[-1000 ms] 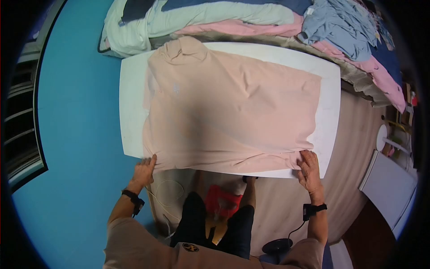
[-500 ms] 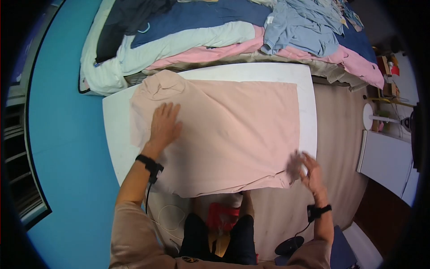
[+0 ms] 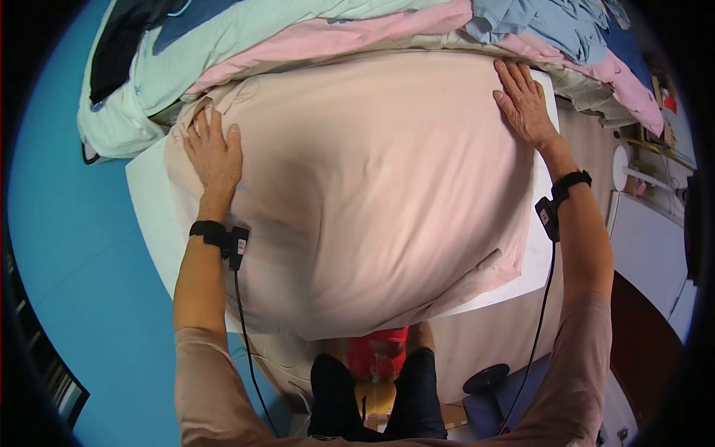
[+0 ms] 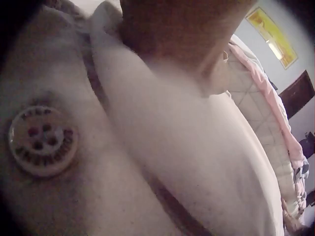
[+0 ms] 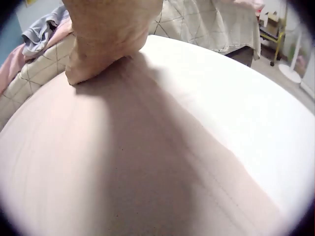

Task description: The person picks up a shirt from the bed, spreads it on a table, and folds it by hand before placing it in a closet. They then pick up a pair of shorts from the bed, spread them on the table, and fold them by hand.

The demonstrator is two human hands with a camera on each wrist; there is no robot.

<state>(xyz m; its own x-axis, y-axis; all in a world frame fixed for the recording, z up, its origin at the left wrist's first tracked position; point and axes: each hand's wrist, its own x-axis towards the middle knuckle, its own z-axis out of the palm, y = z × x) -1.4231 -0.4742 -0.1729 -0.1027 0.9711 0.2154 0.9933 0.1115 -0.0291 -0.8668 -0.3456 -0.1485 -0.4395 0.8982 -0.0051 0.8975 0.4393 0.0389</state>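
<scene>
A pale pink shirt [image 3: 387, 179] lies spread over a white table [image 3: 149, 194], its cloth wavy and raised in folds. In the head view my left hand [image 3: 214, 158] rests at the shirt's collar end, far left, with fingers outstretched. My right hand [image 3: 527, 108] lies on the far right part of the shirt, fingers straight and pointing away from me. A four-hole button [image 4: 44, 141] with lettering shows close up on the cloth in the left wrist view. In the right wrist view the shirt's edge [image 5: 236, 172] runs along the white tabletop.
Beyond the table stands a bed with a pale green quilt [image 3: 126, 112], a pink sheet [image 3: 328, 41] and blue clothes [image 3: 536, 22]. A blue wall [image 3: 59, 194] is on the left. Below the near edge is a red item [image 3: 378, 350]; a white cabinet [image 3: 648, 238] stands at right.
Both hands have moved away from the near edge: the left up to the collar end, the right across to the far right corner. The shirt has shifted toward the bed and now billows.
</scene>
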